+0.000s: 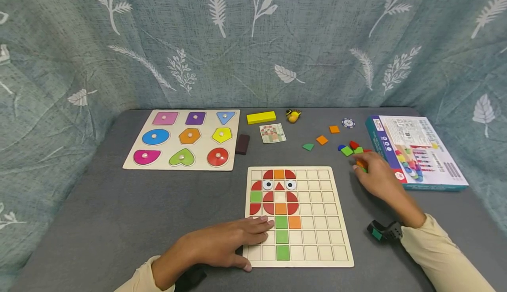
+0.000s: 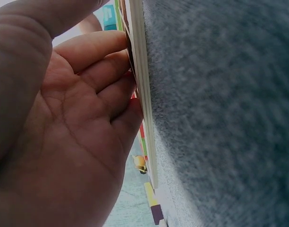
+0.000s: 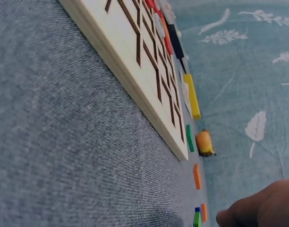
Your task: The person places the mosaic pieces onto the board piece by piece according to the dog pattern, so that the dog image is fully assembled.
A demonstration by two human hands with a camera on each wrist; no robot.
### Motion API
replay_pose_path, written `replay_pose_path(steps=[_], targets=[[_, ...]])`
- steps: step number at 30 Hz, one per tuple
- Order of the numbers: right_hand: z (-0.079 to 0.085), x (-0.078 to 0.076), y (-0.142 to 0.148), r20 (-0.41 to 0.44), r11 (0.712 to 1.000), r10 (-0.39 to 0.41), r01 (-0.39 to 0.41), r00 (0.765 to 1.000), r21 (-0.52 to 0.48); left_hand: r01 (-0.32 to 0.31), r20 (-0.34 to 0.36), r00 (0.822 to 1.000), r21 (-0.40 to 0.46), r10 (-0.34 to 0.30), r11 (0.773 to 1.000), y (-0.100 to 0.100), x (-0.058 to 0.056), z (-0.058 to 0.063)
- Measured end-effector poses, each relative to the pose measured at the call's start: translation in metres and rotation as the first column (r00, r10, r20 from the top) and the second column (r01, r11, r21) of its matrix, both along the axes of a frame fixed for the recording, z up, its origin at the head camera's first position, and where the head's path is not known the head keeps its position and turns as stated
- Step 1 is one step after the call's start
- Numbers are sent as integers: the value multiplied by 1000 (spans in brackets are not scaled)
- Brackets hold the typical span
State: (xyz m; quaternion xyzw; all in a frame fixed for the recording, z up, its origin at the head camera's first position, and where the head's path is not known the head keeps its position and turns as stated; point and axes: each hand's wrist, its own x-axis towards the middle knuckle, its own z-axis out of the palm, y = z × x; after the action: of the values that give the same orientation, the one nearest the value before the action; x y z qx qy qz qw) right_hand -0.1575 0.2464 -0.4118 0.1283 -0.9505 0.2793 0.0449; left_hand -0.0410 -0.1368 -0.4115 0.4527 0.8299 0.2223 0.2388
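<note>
A wooden grid board (image 1: 317, 239) lies on the table, with red, green and orange pieces in some squares forming a figure with two round eyes (image 1: 267, 185). My left hand (image 1: 233, 239) rests on the board's lower left part, fingers extended; in the left wrist view its fingertips meet the board near its edge (image 2: 143, 71). My right hand (image 1: 376, 175) is over a small pile of loose pieces beside the box, thumb and forefinger apart around an orange piece (image 1: 361, 164). Next to these fingers lie a green square (image 1: 347, 151) and a red piece (image 1: 354, 144).
A knobbed shape puzzle (image 1: 206, 151) lies at the back left. Near it are a dark brown block (image 1: 242, 144), a yellow block (image 1: 261, 117), a picture card (image 1: 272, 133) and a bee figure (image 1: 293, 116). The flat box (image 1: 443, 168) stands right; a black strap (image 1: 384, 230) lies near my right sleeve.
</note>
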Motion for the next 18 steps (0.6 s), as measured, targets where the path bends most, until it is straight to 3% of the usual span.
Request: replay_pose_path(steps=[5,11,18], targets=[[-3,-4,-1,-83,999,-28,26,996,-25,5,0,1000,0,-5,1000,0,0,0],[-5,-11,1,-42,998,-25,27,999,55,0,6,1000,-6,0,1000,1,0,-1],[-4,-17,-1,-67,996,7,-1,998,91,-10,9,1000,-11,10,1000,0,0,-2]])
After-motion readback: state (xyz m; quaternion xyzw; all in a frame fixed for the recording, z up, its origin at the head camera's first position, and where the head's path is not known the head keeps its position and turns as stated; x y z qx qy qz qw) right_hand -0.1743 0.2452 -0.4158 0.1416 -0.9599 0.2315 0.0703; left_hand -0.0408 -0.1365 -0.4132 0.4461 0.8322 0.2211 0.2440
